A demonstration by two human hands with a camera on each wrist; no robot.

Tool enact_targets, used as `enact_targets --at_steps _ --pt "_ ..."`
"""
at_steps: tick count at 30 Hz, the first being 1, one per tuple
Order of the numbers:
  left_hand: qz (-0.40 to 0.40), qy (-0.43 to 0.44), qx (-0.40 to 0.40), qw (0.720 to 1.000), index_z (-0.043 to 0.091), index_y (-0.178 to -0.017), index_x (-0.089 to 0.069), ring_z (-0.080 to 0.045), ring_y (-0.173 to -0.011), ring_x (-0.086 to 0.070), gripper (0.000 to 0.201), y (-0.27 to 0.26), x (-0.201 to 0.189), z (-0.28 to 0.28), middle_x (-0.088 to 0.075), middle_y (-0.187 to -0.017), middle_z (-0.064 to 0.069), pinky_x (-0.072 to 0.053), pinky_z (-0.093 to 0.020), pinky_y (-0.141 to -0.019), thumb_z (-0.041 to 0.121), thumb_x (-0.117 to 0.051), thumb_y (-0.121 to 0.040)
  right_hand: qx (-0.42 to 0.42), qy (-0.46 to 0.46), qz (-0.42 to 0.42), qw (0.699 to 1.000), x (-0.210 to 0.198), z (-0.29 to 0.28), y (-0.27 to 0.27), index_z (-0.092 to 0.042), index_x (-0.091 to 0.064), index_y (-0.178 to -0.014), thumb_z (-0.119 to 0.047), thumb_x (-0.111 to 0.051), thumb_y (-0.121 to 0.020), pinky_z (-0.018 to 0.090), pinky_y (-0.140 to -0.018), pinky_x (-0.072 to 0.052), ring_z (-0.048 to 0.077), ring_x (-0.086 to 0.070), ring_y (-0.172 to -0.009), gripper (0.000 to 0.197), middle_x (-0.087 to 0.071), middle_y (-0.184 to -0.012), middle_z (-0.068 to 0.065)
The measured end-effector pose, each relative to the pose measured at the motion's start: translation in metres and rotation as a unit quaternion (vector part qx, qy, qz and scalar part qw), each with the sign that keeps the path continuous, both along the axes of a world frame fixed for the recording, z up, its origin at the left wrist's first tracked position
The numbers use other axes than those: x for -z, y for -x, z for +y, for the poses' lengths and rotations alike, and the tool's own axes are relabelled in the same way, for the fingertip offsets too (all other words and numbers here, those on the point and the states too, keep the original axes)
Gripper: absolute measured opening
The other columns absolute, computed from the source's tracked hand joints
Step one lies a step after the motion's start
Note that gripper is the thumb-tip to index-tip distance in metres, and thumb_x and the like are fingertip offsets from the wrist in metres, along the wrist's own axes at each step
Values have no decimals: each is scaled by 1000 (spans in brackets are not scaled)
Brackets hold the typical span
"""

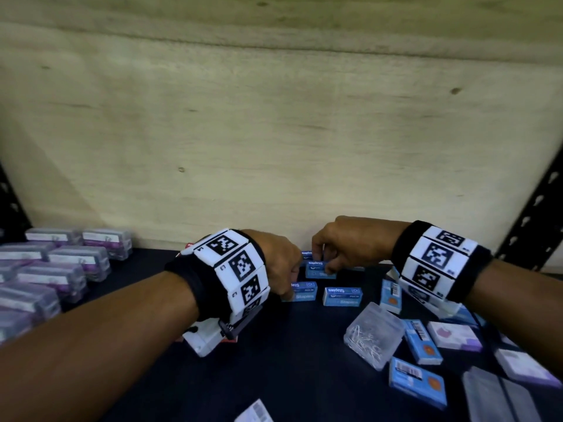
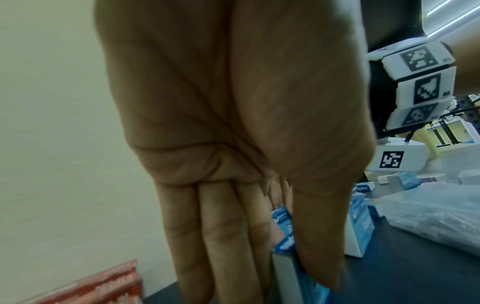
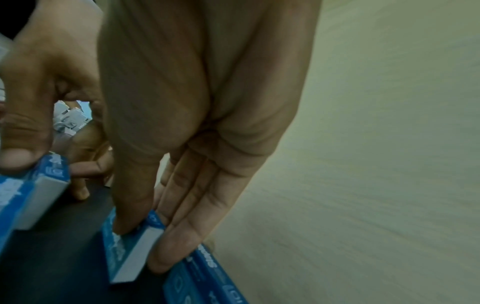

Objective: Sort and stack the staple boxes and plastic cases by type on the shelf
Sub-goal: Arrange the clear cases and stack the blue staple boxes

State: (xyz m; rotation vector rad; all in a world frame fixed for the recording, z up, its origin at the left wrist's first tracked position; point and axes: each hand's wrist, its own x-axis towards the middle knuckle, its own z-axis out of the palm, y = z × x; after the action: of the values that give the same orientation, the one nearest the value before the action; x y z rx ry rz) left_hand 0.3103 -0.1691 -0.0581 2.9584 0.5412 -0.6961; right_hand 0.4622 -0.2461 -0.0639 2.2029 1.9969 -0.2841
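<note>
- At the far left of the dark shelf (image 1: 274,376) we see the purple-labelled plastic cases (image 1: 51,269), already stacked in rows near the wooden back wall (image 1: 274,132).
- Our left hand (image 1: 278,269) is near the middle. Its thumb and fingers pinch a blue staple box (image 1: 303,292) that rests on the shelf; in the left wrist view the same box (image 2: 283,232) sits between the thumb and the fingers (image 2: 223,236).
- Just to the right of it a second blue staple box (image 1: 342,296) lies flat, and no hand touches it.
- Behind these two, our right hand (image 1: 350,245) grips another staple box (image 1: 320,269) close to the wall, the thumb on one side and the fingers on the other side. The right wrist view shows this box (image 3: 135,251) pinched in this way, with one more blue box (image 3: 205,275) just beside it along the wall.
- More to the right, a clear plastic case (image 1: 373,335) with metal clips inside lies on the shelf.
- Around it, at the right, loose blue boxes (image 1: 422,341) and white-and-purple cases (image 1: 454,335) are scattered, not sorted.
</note>
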Motion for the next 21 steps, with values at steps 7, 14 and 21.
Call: enact_targets --at_steps 7,14,21 --pt "-16 22 -24 999 24 -106 -57 -12 -83 -55 24 6 2 8 -58 -86 10 -46 -30 -76 39 -65 -89 16 -17 23 999 -2 -2 3 -21 -66 -111 -32 -74 -87 26 -76 -50 9 -64 -82 28 -73 -95 -8" --pt "-32 5 19 999 19 -117 -52 0 -61 -41 27 3 -2 -1 -47 -70 15 -32 -18 -54 35 -58 -96 73 35 60 995 -22 -43 0 -30 -68 -99 -51 -70 -85 22 -72 -46 4 -64 -81 26 -71 -91 -12" --pt "-43 -18 61 997 12 -129 -45 -2 -50 -40 35 -7 3 -8 -57 -102 2 -40 -15 -60 31 -51 -100 84 70 71 991 -3 -50 -2 -29 -67 -98 -43 -77 -81 21 -71 -50 5 -65 -78 25 -71 -88 -11"
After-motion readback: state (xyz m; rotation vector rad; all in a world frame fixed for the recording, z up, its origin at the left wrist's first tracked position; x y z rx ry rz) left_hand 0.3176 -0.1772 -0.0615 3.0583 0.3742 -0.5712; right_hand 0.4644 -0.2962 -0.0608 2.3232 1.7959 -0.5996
